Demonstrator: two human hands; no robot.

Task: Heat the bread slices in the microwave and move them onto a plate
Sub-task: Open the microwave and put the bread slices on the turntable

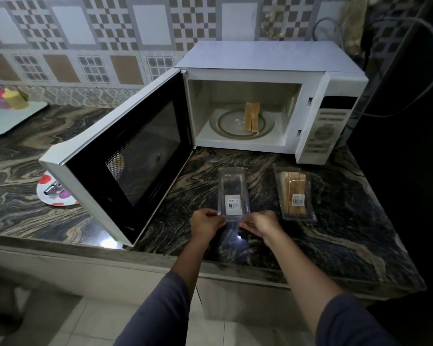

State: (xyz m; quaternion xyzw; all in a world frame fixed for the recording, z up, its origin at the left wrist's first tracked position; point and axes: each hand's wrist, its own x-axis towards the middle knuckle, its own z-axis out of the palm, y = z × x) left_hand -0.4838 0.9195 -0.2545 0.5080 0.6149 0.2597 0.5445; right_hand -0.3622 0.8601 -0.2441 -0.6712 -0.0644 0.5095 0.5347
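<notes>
bread slices (252, 116), two in microwave (260, 61), one plate (45, 196)

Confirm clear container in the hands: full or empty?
Empty. The counter shows through the clear container, which left hand and right hand pinch; bread slices stand in the microwave.

The microwave door (135, 156) partly hides the plate (45, 199).

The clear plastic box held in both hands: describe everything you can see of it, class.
The clear plastic box is a long, narrow, see-through tray that looks empty, with a white barcode label near its close end. It lies lengthwise on or just above the dark marbled counter, in front of the open microwave. The left hand and right hand pinch its near corners.
</notes>
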